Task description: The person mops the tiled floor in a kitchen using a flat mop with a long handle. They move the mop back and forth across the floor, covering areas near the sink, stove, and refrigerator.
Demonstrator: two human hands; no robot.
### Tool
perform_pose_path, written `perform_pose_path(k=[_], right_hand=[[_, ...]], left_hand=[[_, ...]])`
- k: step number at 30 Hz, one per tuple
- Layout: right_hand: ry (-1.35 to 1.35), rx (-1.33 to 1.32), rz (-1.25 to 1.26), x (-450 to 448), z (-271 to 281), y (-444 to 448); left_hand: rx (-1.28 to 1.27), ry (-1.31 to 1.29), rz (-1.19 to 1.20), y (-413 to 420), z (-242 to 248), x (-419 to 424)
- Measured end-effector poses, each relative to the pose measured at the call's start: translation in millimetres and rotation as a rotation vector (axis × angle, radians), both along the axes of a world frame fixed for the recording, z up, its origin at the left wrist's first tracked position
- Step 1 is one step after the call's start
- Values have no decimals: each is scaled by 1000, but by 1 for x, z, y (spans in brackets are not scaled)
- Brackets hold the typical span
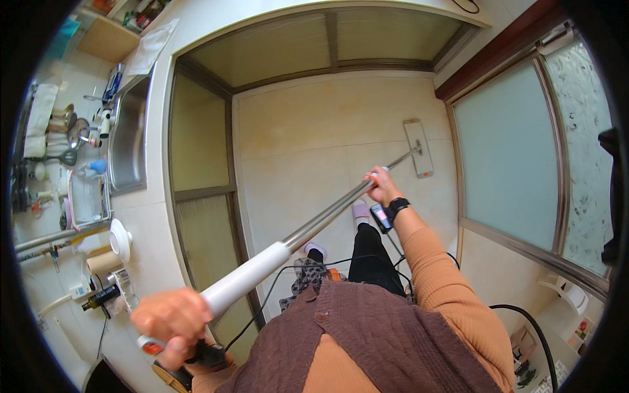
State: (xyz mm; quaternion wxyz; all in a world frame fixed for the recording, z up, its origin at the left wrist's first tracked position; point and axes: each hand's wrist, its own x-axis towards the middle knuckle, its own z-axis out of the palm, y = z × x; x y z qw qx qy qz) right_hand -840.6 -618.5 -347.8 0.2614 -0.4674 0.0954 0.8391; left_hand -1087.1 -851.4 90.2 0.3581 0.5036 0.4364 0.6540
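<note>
A flat mop's metal pole with a white grip (pixel 248 275) runs diagonally across the view. My left hand (pixel 172 322) is closed around the upper end of the white grip, near an orange-and-grey end cap. Farther down the pole, my right hand (pixel 383 185) wraps it at an orange-and-white collar. The mop's rectangular head (pixel 418 148) lies on the pale tiled floor (pixel 295 123), towards the right side. Black bands sit on both wrists.
Cabinets with framed panels (pixel 201 137) border the floor on the left and far side. A sliding glass door (pixel 506 157) stands right. On the left counter are a steel sink (pixel 130 137) and a dish rack (pixel 90 199). Black cables pass near my slippered feet (pixel 360 209).
</note>
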Motion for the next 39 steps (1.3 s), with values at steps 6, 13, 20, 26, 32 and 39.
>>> perform_pose_path(k=[6, 13, 20, 26, 32, 39], right_hand=[[133, 36, 124, -163, 35, -107], [387, -228, 55, -244, 95, -177], [228, 5, 726, -318, 129, -259], [5, 227, 1122, -385, 115, -289], [-153, 261, 1152, -422, 76, -284], [52, 161, 918, -369, 68, -244]], left_hand=[[-34, 152, 280, -120, 57, -44], [19, 67, 764, -223, 73, -45], [114, 749, 1570, -301, 107, -36], [-242, 1624, 1814, -306, 107, -7], [-199, 1710, 1706, -307, 68, -8], [-182, 1694, 1737, -234, 74, 8]])
